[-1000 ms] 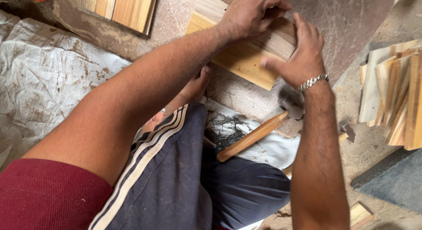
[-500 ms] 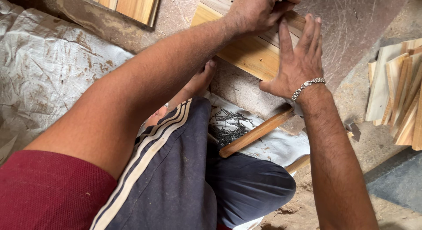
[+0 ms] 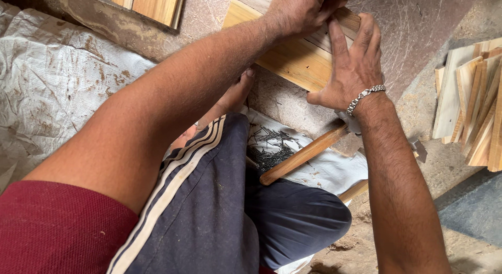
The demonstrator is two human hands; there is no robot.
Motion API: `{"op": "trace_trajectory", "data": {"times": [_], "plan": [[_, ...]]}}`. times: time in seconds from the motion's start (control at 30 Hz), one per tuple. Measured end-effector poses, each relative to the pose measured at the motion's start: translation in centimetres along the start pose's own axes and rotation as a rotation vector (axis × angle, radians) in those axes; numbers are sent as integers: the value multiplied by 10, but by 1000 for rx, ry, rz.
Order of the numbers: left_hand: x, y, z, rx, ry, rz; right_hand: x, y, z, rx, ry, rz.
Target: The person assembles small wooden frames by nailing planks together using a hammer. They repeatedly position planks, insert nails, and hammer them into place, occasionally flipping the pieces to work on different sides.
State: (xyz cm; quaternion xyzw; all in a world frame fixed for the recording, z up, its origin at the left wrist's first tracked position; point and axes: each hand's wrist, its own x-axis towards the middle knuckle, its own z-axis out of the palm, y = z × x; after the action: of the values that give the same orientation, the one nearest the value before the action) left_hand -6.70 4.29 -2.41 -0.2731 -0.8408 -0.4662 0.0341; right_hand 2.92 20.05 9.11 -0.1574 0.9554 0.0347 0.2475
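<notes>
My left hand reaches across to the top of the view, its fingers pinched on a narrow wooden slat. The slat lies on a wider yellow wooden board on the floor. My right hand, with a metal bracelet at the wrist, lies flat with its fingers spread over the slat and the board. A hammer with a wooden handle lies under my right wrist, its head mostly hidden. A pile of dark nails sits on white cloth beside my knee.
Several loose wooden slats are stacked at the right edge. Another wooden panel lies at the top left. A dirty white sack covers the floor on the left. My bare foot rests beside the board.
My right hand has gone from cupping the board's edge to lying flat on top with its fingers stretched out. My left hand stays on the slat.
</notes>
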Motion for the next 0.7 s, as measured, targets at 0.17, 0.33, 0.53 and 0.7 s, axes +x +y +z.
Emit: {"op": "trace_trajectory", "data": {"times": [0.17,0.33,0.53,0.7], "plan": [[1,1,-1,29,-38,-31,-2,-7,-8,15,0,3],[2,2,-3,-43,12,-6,-1,-7,-22,102,-160,155],[2,1,-3,7,-65,-5,5,17,-13,561,183,59],[1,1,0,-4,-32,28,-1,22,8,631,286,99]]}}
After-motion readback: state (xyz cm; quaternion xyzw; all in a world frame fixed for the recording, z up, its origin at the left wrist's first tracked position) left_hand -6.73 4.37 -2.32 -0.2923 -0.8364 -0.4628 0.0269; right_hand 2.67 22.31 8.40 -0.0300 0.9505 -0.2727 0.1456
